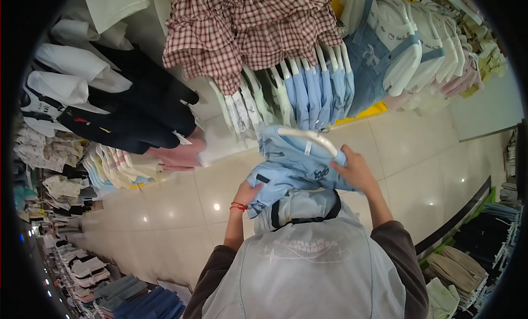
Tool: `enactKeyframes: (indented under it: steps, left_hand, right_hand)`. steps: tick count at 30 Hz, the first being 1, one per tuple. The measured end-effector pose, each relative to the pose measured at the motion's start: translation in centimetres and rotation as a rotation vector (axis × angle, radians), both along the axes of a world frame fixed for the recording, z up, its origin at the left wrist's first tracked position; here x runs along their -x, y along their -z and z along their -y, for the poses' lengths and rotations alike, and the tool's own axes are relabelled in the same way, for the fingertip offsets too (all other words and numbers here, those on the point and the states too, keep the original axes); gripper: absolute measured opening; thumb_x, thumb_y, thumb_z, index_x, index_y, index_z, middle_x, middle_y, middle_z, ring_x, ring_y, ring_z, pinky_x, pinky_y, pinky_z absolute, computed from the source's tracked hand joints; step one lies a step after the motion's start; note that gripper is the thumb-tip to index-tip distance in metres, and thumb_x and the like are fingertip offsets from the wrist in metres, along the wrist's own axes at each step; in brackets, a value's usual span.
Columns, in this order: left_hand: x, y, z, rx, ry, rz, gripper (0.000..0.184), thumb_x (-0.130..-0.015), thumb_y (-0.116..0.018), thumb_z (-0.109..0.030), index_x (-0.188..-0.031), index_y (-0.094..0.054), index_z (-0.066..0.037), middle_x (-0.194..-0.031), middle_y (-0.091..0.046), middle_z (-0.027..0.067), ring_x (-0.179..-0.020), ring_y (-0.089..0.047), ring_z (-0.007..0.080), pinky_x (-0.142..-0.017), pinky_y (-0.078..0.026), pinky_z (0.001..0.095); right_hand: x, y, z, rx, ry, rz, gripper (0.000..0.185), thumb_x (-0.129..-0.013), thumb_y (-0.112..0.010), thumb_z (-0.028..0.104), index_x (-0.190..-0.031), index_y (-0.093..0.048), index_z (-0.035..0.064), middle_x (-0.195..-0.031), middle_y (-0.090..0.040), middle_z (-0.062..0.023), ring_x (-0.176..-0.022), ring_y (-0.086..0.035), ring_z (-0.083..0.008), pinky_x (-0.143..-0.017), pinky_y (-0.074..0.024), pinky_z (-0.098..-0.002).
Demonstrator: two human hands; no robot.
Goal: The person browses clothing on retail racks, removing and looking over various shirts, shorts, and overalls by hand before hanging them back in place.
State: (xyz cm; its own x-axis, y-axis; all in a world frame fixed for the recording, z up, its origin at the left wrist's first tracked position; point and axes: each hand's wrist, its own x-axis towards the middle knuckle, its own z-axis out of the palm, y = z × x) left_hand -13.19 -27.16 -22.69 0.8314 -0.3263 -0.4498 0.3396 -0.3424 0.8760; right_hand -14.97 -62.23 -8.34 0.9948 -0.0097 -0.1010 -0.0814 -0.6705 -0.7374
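Observation:
A light blue children's garment (286,179) with dark lettering hangs on a white hanger (308,136) in front of my chest. My right hand (355,169) is closed on its right shoulder, close to the hanger's end, thumb on top. My left hand (247,196), with a red string on the wrist, is closed on the lower left part of the cloth, beside a small dark patch. The fingertips of both hands are partly hidden by the fabric.
Ahead hangs a rack of blue shirts (313,93) below red checked ruffled clothes (247,33). White tops with denim pinafores (379,50) hang at right, dark clothes (126,110) at left. Folded trousers (456,269) lie at lower right. Tiled floor (181,209) runs between the racks.

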Motion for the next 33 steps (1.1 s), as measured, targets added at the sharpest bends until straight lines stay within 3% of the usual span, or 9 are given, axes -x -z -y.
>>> enactKeyframes:
  steps: [4, 8, 9, 13, 16, 20, 22, 27, 33]
  left_hand:
    - [2.9, 8.5, -2.3, -0.395, -0.100, 0.168, 0.039, -0.076, -0.056, -0.023, -0.110, -0.054, -0.003, -0.102, -0.059, 0.0206, -0.095, -0.057, 0.0313, -0.081, -0.044, 0.0356]
    - [6.9, 19.6, -7.6, -0.263, -0.200, -0.446, 0.051, -0.075, -0.056, -0.034, -0.106, -0.055, 0.007, -0.097, -0.061, 0.0195, -0.088, -0.059, 0.0281, -0.078, -0.045, 0.0365]
    - [7.6, 20.9, -7.9, -0.309, -0.205, -0.418, 0.050, -0.076, -0.054, -0.034, -0.101, -0.055, 0.010, -0.093, -0.061, 0.0232, -0.088, -0.059, 0.0324, -0.077, -0.045, 0.0378]
    - [5.2, 16.7, -5.9, -0.491, -0.148, -0.258, 0.047, -0.079, -0.054, -0.033, -0.097, -0.056, 0.010, -0.093, -0.061, 0.0219, -0.086, -0.059, 0.0310, -0.075, -0.045, 0.0377]
    - [2.4, 11.2, -3.2, -0.179, -0.411, -0.372, 0.045, -0.080, -0.056, -0.031, -0.101, -0.056, 0.008, -0.096, -0.061, 0.0177, -0.084, -0.059, 0.0246, -0.074, -0.045, 0.0348]
    - [-0.8, 8.9, -0.9, 0.159, -0.353, -0.191, 0.042, -0.080, -0.058, -0.028, -0.104, -0.054, 0.006, -0.097, -0.060, 0.0125, -0.084, -0.058, 0.0199, -0.073, -0.045, 0.0314]
    - [-2.7, 7.5, 1.1, 0.172, -0.242, -0.065, 0.040, -0.081, -0.058, -0.028, -0.104, -0.054, 0.004, -0.098, -0.060, 0.0108, -0.084, -0.057, 0.0196, -0.074, -0.044, 0.0315]
    - [-4.9, 5.4, 2.0, 0.298, -0.092, -0.316, 0.032, -0.085, -0.056, -0.020, -0.111, -0.047, -0.002, -0.096, -0.060, 0.0061, -0.071, -0.056, 0.0090, -0.059, -0.045, 0.0199]
    - [-8.2, 1.0, 1.9, 0.300, -0.198, -0.305, 0.023, -0.088, -0.052, -0.019, -0.106, -0.048, -0.005, -0.099, -0.058, 0.0062, -0.070, -0.053, 0.0104, -0.061, -0.045, 0.0220]
  right_hand:
    - [0.7, 2.2, -0.6, 0.062, 0.058, -0.113, 0.035, -0.076, -0.064, 0.028, -0.087, -0.045, 0.0003, -0.069, -0.055, -0.0241, -0.070, -0.054, -0.0429, -0.059, -0.0419, -0.0436]
    - [0.2, 1.3, -1.4, -0.056, 0.042, -0.223, 0.038, -0.080, -0.058, 0.033, -0.087, -0.042, -0.0003, -0.074, -0.056, -0.0261, -0.073, -0.055, -0.0428, -0.063, -0.0431, -0.0447]
    - [-0.1, 1.7, -1.8, -0.097, 0.012, -0.202, 0.039, -0.081, -0.057, 0.034, -0.088, -0.042, -0.0006, -0.075, -0.056, -0.0255, -0.073, -0.056, -0.0413, -0.064, -0.0433, -0.0435]
    - [-3.2, 4.1, -4.7, -0.322, -0.030, -0.174, 0.044, -0.083, -0.055, 0.037, -0.092, -0.043, -0.0034, -0.079, -0.056, -0.0235, -0.074, -0.057, -0.0342, -0.068, -0.0439, -0.0385]
    - [-7.8, 6.7, -7.1, -0.523, 0.039, -0.135, 0.049, -0.083, -0.055, 0.038, -0.097, -0.042, -0.0073, -0.084, -0.055, -0.0237, -0.080, -0.056, -0.0292, -0.072, -0.0431, -0.0355]
    - [-13.1, 5.6, -9.4, -0.462, 0.059, -0.120, 0.051, -0.084, -0.054, 0.041, -0.099, -0.043, -0.0072, -0.090, -0.055, -0.0193, -0.084, -0.053, -0.0232, -0.075, -0.0412, -0.0330]
    - [-16.2, 5.4, -10.1, -0.432, 0.114, -0.091, 0.051, -0.084, -0.054, 0.040, -0.099, -0.042, -0.0075, -0.090, -0.055, -0.0206, -0.084, -0.053, -0.0260, -0.076, -0.0411, -0.0336]
    - [-19.7, 5.3, -11.5, -0.434, 0.152, 0.058, 0.050, -0.085, -0.053, 0.038, -0.098, -0.041, -0.0079, -0.088, -0.055, -0.0235, -0.085, -0.055, -0.0305, -0.075, -0.0415, -0.0357]
    - [-22.6, 4.3, -12.0, -0.383, 0.200, 0.065, 0.048, -0.084, -0.054, 0.037, -0.099, -0.041, -0.0074, -0.085, -0.055, -0.0261, -0.083, -0.056, -0.0342, -0.072, -0.0424, -0.0378]
